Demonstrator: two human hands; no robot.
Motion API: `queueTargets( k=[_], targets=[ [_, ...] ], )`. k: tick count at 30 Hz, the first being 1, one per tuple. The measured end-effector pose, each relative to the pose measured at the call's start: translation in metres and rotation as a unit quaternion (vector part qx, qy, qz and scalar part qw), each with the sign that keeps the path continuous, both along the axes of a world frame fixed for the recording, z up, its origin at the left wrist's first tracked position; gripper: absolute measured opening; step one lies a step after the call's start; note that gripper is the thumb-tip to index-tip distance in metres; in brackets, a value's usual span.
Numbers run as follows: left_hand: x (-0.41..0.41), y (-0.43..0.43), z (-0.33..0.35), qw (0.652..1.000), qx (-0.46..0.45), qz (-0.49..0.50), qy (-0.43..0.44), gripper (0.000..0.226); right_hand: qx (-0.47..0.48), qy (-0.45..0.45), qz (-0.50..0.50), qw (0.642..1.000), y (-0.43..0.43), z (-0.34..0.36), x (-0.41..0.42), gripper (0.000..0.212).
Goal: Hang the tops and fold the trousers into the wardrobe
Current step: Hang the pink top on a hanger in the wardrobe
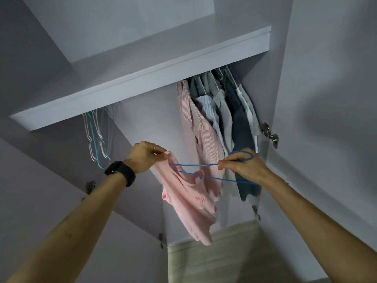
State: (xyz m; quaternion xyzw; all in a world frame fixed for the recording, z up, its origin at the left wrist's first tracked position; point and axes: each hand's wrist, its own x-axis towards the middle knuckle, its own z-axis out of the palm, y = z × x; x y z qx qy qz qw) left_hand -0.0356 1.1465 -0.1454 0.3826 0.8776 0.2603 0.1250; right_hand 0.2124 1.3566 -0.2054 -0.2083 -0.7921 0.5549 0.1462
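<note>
Person stands at the open wardrobe (146, 119), arms raised. Left hand (145, 155), black watch (121, 172) on the wrist, pinches the shoulder edge of a pink top (189, 203) between thumb and curled fingers. Right hand (242, 166) grips a blue hanger (193, 165) at the neck just below its hook, fingers closed round the wire.

The hanger lies roughly flat. Its left end sits inside the top's opening and its right end is bare. The top hangs from the left hand and that hanger end, in front of the hanging space and near the pink striped shirt. It is not yet on the rail.

Hung clothes (224, 119) are bunched on the right under the shelf (142, 82). Empty hangers (95, 137) are at far left. The rail itself is hidden behind the shelf edge.

Handling, as judged: the top is light, soft and limp, drapes freely and has no shape of its own. It looks likely to slide off the thin smooth wire if tilted. Best hold is at the shoulder seam or neckline, stretching the opening over the bare right end. The hanger is thin, light and probably springy, so hold it at the neck for control. Nothing fragile.
</note>
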Motion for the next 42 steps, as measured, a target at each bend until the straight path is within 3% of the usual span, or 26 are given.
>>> queueTargets(
  k=[5,13,15,18,22,25,28,30,31,32,34,36,39,42],
  targets=[
    [0.008,0.001,0.007,0.999,-0.007,-0.001,0.040,0.011,0.018,0.004,-0.005,1.000,0.013,0.014,-0.005,0.009],
    [0.019,0.009,0.017,0.998,0.017,-0.053,0.018,0.013,0.012,-0.018,0.046,0.999,0.003,0.019,-0.026,0.009],
    [0.023,0.013,0.019,0.996,-0.025,-0.080,0.033,0.015,0.016,-0.018,0.060,0.998,-0.002,0.023,-0.037,0.013],
    [0.028,0.016,0.015,0.990,-0.088,-0.092,0.062,0.032,0.008,0.034,0.006,0.999,-0.009,0.027,-0.058,0.010],
    [0.030,0.011,0.011,0.982,-0.088,-0.042,0.160,0.030,0.022,0.016,0.037,0.999,-0.027,0.028,-0.080,0.011],
    [0.035,0.007,0.009,0.948,-0.094,-0.064,0.299,0.031,0.021,0.012,0.052,0.998,-0.032,0.034,-0.090,0.009],
    [0.032,0.003,0.008,0.967,-0.081,-0.036,0.237,0.031,0.138,0.097,-0.057,0.984,-0.031,0.028,-0.090,0.022],
    [0.025,-0.004,0.009,0.976,-0.052,-0.007,0.211,0.029,0.229,0.192,-0.189,0.936,-0.030,0.011,-0.075,0.022],
    [0.023,-0.009,0.009,0.975,-0.034,0.001,0.221,0.028,0.242,0.193,-0.219,0.926,-0.030,-0.003,-0.066,0.023],
    [0.021,-0.012,0.012,0.973,-0.017,0.007,0.231,0.027,0.233,0.145,-0.217,0.937,-0.030,-0.017,-0.059,0.030],
    [0.021,-0.021,0.017,0.973,0.020,0.024,0.230,0.025,0.174,-0.060,-0.125,0.975,-0.036,-0.046,-0.060,0.034],
    [0.023,-0.029,0.021,0.975,0.054,0.041,0.213,0.023,0.133,-0.220,-0.061,0.964,-0.042,-0.071,-0.071,0.047],
    [0.027,-0.051,0.026,0.977,0.086,0.059,0.184,0.024,0.099,-0.271,-0.059,0.956,-0.057,-0.085,-0.099,0.078],
    [0.027,-0.075,0.030,0.976,0.131,0.082,0.154,0.022,0.092,-0.270,-0.055,0.957,-0.068,-0.083,-0.127,0.065]
  ],
)
